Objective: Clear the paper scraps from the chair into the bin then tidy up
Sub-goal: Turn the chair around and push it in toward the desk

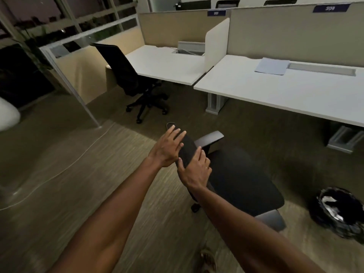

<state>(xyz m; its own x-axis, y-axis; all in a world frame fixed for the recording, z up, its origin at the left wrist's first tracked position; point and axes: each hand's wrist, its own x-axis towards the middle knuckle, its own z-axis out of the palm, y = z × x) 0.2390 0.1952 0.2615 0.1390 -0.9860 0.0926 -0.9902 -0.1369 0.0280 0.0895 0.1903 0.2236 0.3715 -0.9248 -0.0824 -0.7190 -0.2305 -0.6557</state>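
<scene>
Grip: right hand (197, 170) clamped on the top of the chair (242, 180) back, thumb on one side and fingers on the other. Left hand (167, 148) lies flat against it, fingers straight. Worktop (275, 91) stands beyond, well apart. Bin (317, 215), near the chair's right side, holds pale scraps (329, 200); none show on the seat. Likely step: tidying, returning the chair to the worktop. Push evenly with both hands and steer clear of the bin.

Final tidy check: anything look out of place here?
The chair stands clear of the desk, not tucked under; left hand and right hand are on its backrest. A loose sheet lies on that desk.
</scene>
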